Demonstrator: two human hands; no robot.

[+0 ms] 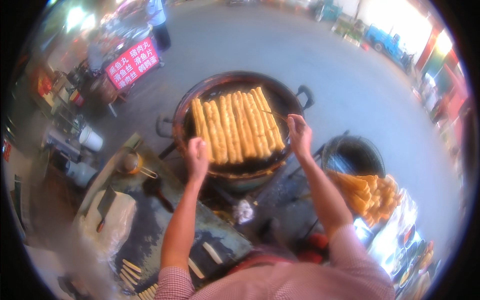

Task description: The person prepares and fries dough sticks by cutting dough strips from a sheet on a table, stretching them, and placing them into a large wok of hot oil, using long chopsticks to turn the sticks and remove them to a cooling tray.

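Observation:
Several golden fried dough sticks (240, 123) lie side by side in dark oil in a large round pan (240, 174) with loop handles. My right hand (299, 131), at the pan's right rim, holds thin sticks that look like chopsticks (275, 113), their tips over the rightmost dough sticks. My left hand (198, 153) is at the lower left rim, beside the leftmost dough stick, its fingers curled; whether it grips something there cannot be told.
A worktable (150, 221) at lower left bears a cleaver (107, 202) on wrapped dough (120, 213), a strainer (150, 172) and raw dough strips (213, 252). Right of the pan stand a wire basket (354, 155) and piled fried dough (369, 195). A person (157, 24) stands far off.

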